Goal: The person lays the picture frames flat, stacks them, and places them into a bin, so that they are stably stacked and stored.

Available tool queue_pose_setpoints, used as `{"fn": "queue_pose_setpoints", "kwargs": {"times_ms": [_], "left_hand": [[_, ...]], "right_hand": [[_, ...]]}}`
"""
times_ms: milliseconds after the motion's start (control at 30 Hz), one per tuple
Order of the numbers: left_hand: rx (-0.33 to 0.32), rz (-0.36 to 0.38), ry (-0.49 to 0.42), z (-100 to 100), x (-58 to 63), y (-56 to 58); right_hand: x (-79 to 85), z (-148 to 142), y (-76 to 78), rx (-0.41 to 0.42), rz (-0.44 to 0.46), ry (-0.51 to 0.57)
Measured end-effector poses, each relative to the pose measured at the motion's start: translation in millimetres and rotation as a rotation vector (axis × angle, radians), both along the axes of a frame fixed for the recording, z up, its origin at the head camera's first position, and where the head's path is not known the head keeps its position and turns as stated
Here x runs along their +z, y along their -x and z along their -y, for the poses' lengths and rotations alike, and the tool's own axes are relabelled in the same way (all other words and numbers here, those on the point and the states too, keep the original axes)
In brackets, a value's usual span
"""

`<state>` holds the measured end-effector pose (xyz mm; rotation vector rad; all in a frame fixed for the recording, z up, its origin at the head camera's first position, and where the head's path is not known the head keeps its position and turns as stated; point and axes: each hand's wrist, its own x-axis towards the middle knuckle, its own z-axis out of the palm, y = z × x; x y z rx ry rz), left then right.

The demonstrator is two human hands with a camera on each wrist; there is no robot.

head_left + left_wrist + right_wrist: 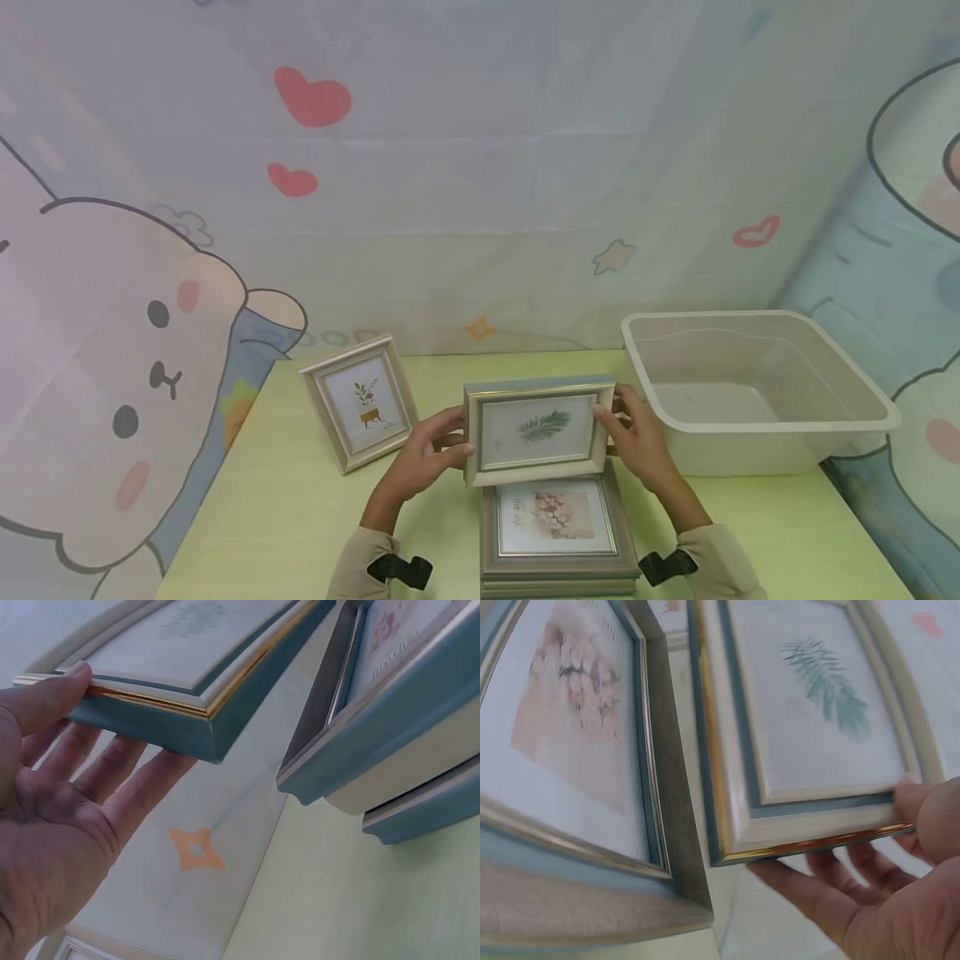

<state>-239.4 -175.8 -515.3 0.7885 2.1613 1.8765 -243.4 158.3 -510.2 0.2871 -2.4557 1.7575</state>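
Both hands hold a cream picture frame [536, 432] with a green leaf print, tilted up above the far end of a stack. My left hand [429, 454] grips its left side, thumb on the front and fingers behind, as the left wrist view shows. At the right side my right hand [637, 437] pinches it the same way, thumb [922, 799] over the border. Below lies the stack of picture frames [558, 529], its top one brownish with a pink flower print. The held frame covers the stack's far edge in the head view.
Left of the hands, a picture frame [367, 407] with a potted plant print stands leaning back on the yellow-green table [247, 500]. A whitish plastic bin [772, 429] sits at the right, near the right hand. Behind hangs a cartoon-printed cloth [480, 167].
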Motion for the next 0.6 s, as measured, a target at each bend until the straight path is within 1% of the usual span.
{"fn": "queue_pose_setpoints", "kwargs": {"times_ms": [100,200,333,433,500,600], "left_hand": [[-0.013,0.059,-0.028,0,-2.3,3.2],[-0.031,0.089,-0.052,0,-4.4,5.7],[-0.045,0.127,-0.097,1,-6.3,9.0],[-0.034,0.176,-0.130,3,-6.5,9.9],[-0.024,0.210,-0.146,4,-6.2,9.7],[-0.016,0.249,-0.163,4,-5.4,8.9]], "right_hand": [[-0.8,-1,1.7,-0.002,0.117,0.020],[-2.3,-1,3.1,-0.005,0.184,0.052],[-1.1,-2,3.3,-0.003,0.216,0.075],[2.7,-4,1.6,0.013,0.217,0.064],[6.4,-6,-0.3,0.042,0.218,0.049],[11.8,-11,-3.5,0.108,0.233,0.061]]}}
